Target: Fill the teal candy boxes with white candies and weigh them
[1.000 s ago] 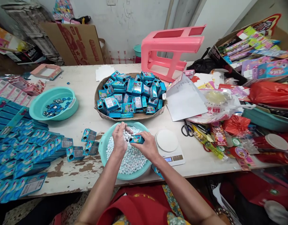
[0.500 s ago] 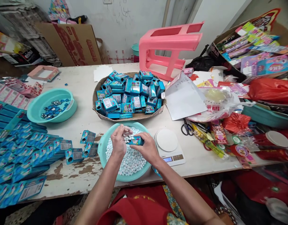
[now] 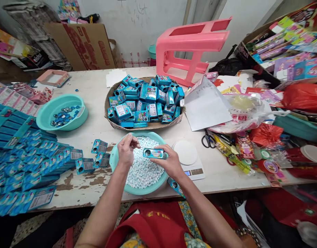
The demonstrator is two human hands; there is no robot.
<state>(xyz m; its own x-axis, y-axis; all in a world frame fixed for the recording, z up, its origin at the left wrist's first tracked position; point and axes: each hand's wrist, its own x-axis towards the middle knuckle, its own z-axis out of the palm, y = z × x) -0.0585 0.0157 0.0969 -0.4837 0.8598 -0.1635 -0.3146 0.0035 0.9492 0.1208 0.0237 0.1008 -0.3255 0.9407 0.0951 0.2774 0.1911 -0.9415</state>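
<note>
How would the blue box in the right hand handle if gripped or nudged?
The blue box looks stiff, its edges straight in the right hand. Its glossy surface may be slippery. Its round hole is uncovered, so any contents could spill if tipped.

Blue tin (image 3: 153, 153) in right fingers (image 3: 166, 148) above bowl (image 3: 144, 191) of white pellets (image 3: 145, 174)

Obstacle beside right hand (image 3: 172, 160): scale (image 3: 187, 153)

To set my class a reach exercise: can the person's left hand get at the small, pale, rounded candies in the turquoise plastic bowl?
Probably yes: the left hand is above the turquoise plastic bowl, and many candies lie uncovered; the blue rectangular container in the right hand hides only some.
</note>
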